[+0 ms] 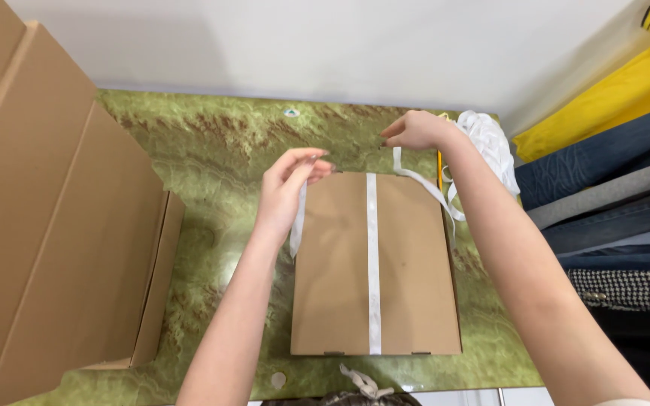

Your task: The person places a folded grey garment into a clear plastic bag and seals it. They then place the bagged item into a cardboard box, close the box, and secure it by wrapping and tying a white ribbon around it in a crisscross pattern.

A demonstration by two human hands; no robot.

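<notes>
Fingertips of the left hand (289, 184) and right hand (415, 131) each pinch one end of the white ribbon (372, 256) crossing the flat cardboard box (415, 278) on the green table (212, 158); it looks light, limp and slippery, best gripped near its ends.

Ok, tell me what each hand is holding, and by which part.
Both pinch the white ribbon wrapped around the flat cardboard box: left hand its loose left end, right hand its right end, above the box's far edge.
</notes>
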